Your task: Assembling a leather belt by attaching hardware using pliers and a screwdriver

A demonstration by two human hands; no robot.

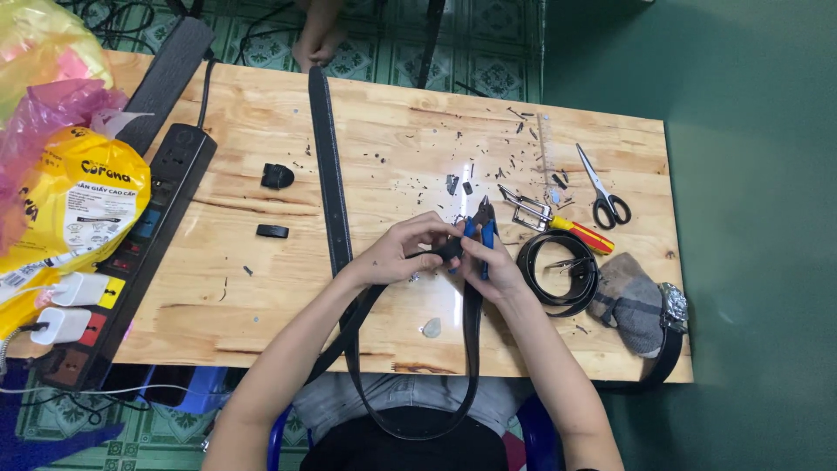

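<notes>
A long black belt (330,166) lies across the wooden table (384,113), loops down over my lap and comes back up to my hands. My left hand (405,251) pinches the belt's end near the table's middle. My right hand (493,269) grips blue-handled pliers (482,225), whose jaws point away from me at the belt end. Both hands touch at the same spot.
A metal buckle (526,209), a red-and-yellow screwdriver (581,235), scissors (603,192), a coiled black belt (558,274), a grey cloth (631,302) and a wristwatch (673,307) lie at the right. Small black loops (277,177) and a power strip (144,235) with chargers sit left, by plastic bags (61,166).
</notes>
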